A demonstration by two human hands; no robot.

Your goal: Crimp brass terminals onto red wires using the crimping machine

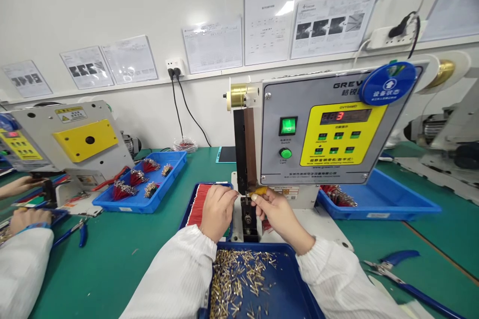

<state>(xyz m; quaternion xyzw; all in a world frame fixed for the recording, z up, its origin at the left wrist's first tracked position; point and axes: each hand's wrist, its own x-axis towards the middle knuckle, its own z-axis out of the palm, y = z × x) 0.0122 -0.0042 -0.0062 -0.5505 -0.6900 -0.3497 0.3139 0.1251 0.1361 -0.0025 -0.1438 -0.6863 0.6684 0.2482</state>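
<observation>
Sleeves (175,274), fingers (224,199) pinched together at machine (295,132)

One head-worn view — forward, downward

The grey machine (292,124) rose above and beyond my right hand (279,212), blocking the way forward; the dark blue tray (288,284) filled the space between my sleeves (175,274); the tray of red wires (186,213) stood partly behind my left hand (219,212); farther left, a bare lane of green tabletop (170,204) ran back beside the brighter blue tray (127,207); blue-handled pliers (384,270) lay beyond the right sleeve.
</observation>
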